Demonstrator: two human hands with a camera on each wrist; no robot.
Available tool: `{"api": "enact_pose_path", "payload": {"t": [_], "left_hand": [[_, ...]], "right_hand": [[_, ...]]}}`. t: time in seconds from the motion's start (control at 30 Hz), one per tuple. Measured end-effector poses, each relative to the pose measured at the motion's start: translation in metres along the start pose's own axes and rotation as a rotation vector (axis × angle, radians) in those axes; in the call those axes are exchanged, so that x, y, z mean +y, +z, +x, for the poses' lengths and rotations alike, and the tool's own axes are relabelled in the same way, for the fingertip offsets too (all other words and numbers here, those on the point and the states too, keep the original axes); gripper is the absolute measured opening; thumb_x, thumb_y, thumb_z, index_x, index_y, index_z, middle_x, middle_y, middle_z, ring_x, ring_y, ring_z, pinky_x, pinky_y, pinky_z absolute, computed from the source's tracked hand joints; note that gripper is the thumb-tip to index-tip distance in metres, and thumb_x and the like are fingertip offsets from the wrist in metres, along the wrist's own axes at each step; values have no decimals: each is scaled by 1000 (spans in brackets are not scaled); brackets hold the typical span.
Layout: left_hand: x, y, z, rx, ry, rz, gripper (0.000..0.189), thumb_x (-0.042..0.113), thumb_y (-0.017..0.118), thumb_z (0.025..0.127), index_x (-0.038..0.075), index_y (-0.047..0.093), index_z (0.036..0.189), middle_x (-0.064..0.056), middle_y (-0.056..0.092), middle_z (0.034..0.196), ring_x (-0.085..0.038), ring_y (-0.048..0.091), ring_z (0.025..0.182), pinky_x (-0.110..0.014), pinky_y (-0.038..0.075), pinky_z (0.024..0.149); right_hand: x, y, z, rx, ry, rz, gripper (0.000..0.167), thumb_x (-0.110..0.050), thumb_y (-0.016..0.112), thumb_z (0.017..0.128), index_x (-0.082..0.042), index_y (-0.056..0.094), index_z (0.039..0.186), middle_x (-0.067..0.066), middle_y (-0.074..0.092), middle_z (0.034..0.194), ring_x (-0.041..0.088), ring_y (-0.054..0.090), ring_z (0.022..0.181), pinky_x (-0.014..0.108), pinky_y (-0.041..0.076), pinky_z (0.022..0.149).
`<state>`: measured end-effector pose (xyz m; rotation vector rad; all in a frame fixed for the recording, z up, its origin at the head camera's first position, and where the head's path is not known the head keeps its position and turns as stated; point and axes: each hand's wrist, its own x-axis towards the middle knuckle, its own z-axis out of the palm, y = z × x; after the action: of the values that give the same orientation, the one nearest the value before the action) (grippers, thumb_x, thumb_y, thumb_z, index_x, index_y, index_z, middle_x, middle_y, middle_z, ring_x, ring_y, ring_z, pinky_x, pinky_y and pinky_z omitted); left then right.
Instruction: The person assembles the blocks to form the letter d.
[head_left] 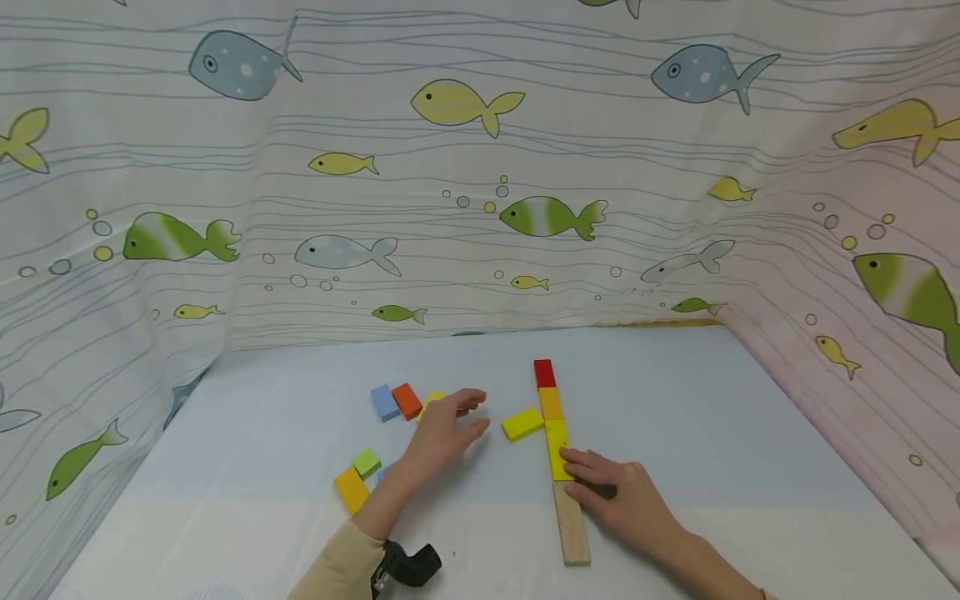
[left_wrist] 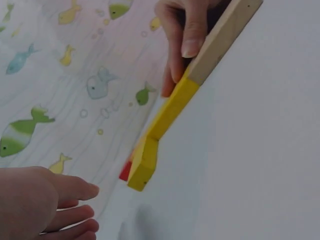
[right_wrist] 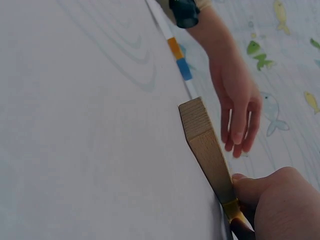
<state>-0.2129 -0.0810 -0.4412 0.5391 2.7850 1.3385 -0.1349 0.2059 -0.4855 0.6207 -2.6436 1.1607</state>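
Note:
A straight row of blocks runs away from me: a bare wood block nearest, then a yellow block, an orange block and a red block. My right hand touches the row's right side where the wood and yellow blocks meet, fingers lightly bent. Left of the row, a separate yellow block lies slantwise with one corner against it. Between this block and the loose ones, my left hand is held with loose fingers and nothing in them. It partly covers another yellow block.
Left of my left hand lie a blue block and a red-orange block. Closer in are a green block and an orange block, with a blue piece partly behind my left forearm. A fish-patterned curtain encloses the white table.

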Motion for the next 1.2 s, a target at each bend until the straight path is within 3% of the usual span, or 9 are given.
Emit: {"api": "enact_pose_path", "payload": {"t": [0.33, 0.63, 0.8, 0.97, 1.2], "left_hand": [[-15, -44, 5, 115, -75, -17, 45, 12, 74, 89, 1, 61, 131, -18, 65, 131, -34, 60, 123, -48, 50, 104], [-39, -79, 4, 152, -237, 41, 52, 15, 72, 91, 4, 55, 139, -21, 59, 137, -38, 57, 125, -48, 49, 105], [-50, -90, 0, 166, -318, 114, 56, 16, 70, 92, 3, 51, 143, -23, 54, 142, -40, 53, 128, -51, 46, 108], [-63, -95, -3, 148, -398, 176, 64, 27, 73, 90, 2, 49, 144, -26, 51, 142, -41, 51, 126, -53, 45, 107], [-75, -100, -5, 127, -413, 183, 75, 39, 77, 86, -1, 49, 143, -24, 56, 138, -38, 53, 122, -52, 47, 106]], "right_hand": [[-2, -1, 0, -3, 7, -4, 36, -32, 77, 88, -13, 75, 118, -12, 68, 127, 22, 63, 122, 47, 52, 100], [-2, 0, 0, -1, 10, -8, 36, -32, 77, 87, -13, 75, 118, -13, 67, 127, 22, 63, 122, 47, 52, 100], [0, 0, 0, 4, -1, -5, 36, -32, 77, 87, -14, 75, 118, -13, 68, 127, 22, 63, 122, 46, 52, 99], [1, 0, -1, 7, -3, 0, 36, -33, 77, 87, -13, 75, 118, -14, 67, 127, 22, 63, 122, 47, 52, 100], [-1, 0, -1, 9, 1, -1, 36, -32, 78, 87, -12, 75, 117, -13, 68, 127, 22, 63, 122, 47, 52, 100]]}}
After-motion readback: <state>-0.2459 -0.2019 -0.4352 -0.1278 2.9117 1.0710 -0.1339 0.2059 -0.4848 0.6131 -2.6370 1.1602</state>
